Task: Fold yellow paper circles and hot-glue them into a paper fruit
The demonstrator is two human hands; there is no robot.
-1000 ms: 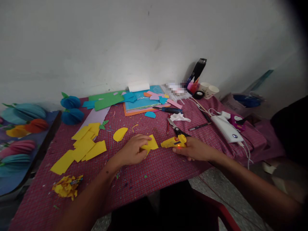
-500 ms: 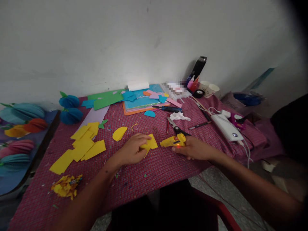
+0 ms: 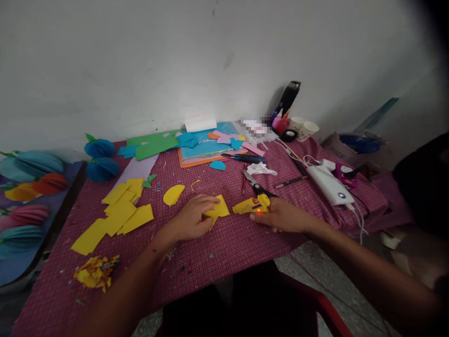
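The tabletop (image 3: 224, 243), covered in a red checked cloth, runs from the white wall at the back to a near edge that cuts across just in front of the person's forearms; its left edge borders a lower surface with paper flowers, and the right side drops off past a white power bank (image 3: 329, 186) and its cables. Bare cloth lies mostly along the near strip, between the wrists and the front edge, and in a patch left of centre. A stack of coloured paper sheets (image 3: 206, 147) fills the back middle against the wall, and loose yellow paper rectangles (image 3: 119, 215) spread over the left half, with a crumpled heap of yellow scraps (image 3: 94, 273) near the front left edge. The left hand (image 3: 191, 217) is closed on a folded yellow paper piece (image 3: 218, 209), pressing it to the cloth at the centre. Just beside it, the right hand (image 3: 280, 216) grips a yellow glue gun (image 3: 251, 205), nozzle pointing at the paper, a red light showing. Black-handled scissors (image 3: 257, 186) lie just behind the gun.
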